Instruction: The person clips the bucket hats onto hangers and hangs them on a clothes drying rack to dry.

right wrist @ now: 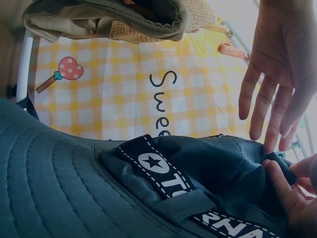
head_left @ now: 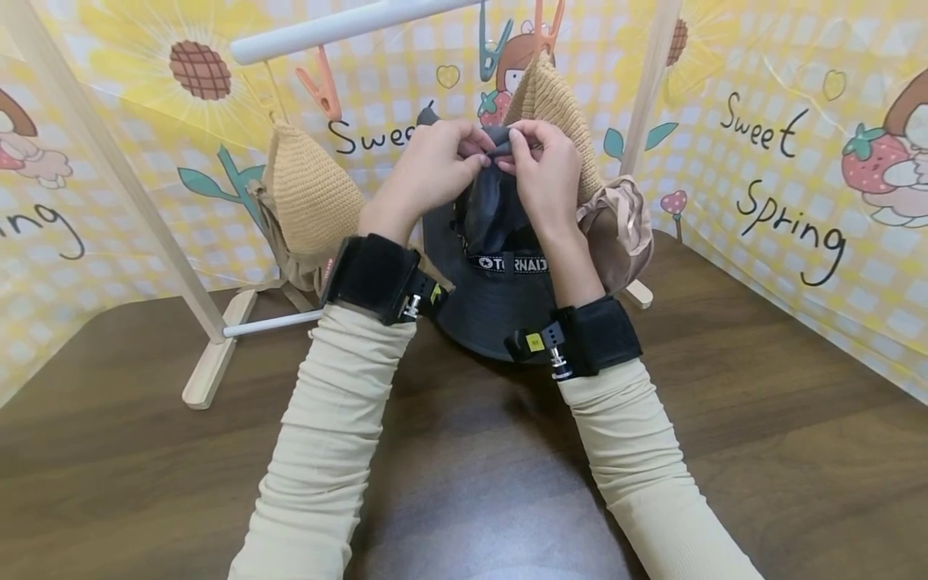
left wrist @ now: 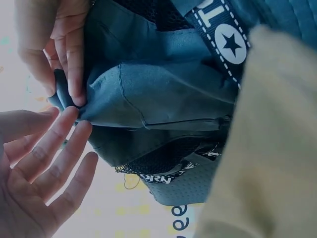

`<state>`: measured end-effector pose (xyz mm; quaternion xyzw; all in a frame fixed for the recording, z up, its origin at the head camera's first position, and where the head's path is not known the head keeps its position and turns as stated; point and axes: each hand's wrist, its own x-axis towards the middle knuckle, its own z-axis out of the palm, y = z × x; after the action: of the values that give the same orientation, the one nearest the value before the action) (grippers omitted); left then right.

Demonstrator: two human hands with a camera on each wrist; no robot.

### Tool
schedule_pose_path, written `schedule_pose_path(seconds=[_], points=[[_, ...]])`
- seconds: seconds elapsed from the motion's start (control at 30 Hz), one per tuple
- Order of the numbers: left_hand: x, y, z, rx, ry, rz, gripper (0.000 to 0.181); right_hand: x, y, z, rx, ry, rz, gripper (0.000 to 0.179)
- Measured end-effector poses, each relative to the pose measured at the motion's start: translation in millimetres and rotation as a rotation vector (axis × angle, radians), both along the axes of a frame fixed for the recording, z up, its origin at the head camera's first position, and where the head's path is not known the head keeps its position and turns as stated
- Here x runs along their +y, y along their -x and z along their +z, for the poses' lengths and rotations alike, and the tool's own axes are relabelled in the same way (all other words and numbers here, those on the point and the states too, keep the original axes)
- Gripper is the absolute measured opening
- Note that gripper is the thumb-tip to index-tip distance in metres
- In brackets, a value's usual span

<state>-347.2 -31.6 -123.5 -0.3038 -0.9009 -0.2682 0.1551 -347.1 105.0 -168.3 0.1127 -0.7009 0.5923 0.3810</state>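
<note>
A dark grey brimmed hat (head_left: 493,318) with a lettered band and star hangs low in the middle of the head view, close above the table. My right hand (head_left: 551,165) pinches the folded cloth at the top of its crown between thumb and fingers; this hand (left wrist: 67,44) is at the upper left in the left wrist view. Beside it my left hand (head_left: 435,165) reaches to the same fold. In the left wrist view, the left hand's fingers (left wrist: 59,163) are extended and spread, with fingertips touching the fold. The right wrist view shows the hat's brim (right wrist: 44,188) up close.
Two straw hats, one left (head_left: 312,193) and one right (head_left: 561,113), hang from a white rod (head_left: 348,28) on a wooden stand. An orange clothespin (head_left: 321,84) and a teal clothespin (head_left: 493,48) are also on the rod. Yellow checked cloth surrounds the brown table (head_left: 464,483).
</note>
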Motion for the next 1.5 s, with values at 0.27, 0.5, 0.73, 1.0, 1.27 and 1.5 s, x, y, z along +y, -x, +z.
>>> schedule_pose_path(seconds=[0.27, 0.5, 0.73, 1.0, 1.27, 1.5], points=[[10.3, -1.0, 9.1, 0.049, 0.047, 0.023, 0.027, 1, 0.7, 1.0, -0.014, 0.023, 0.01, 0.019], [13.8, 0.4, 13.4, 0.05, 0.035, 0.046, 0.028, 1, 1.3, 0.5, -0.007, 0.021, 0.014, 0.019], [14.5, 9.1, 12.6, 0.114, 0.014, 0.086, 0.032, -1, 0.1, 0.5, -0.003, 0.028, 0.015, 0.018], [20.1, 18.5, 16.1, 0.164, 0.071, 0.143, 0.039, 0, -0.5, 0.7, -0.013, 0.033, 0.017, 0.018], [19.6, 22.9, 21.1, 0.186, 0.093, 0.167, 0.046, -1, 0.3, -0.8, -0.012, 0.044, 0.039, 0.018], [18.8, 26.2, 23.6, 0.247, 0.106, 0.203, 0.054, -1, -1.0, -0.9, -0.002, 0.029, 0.037, 0.019]])
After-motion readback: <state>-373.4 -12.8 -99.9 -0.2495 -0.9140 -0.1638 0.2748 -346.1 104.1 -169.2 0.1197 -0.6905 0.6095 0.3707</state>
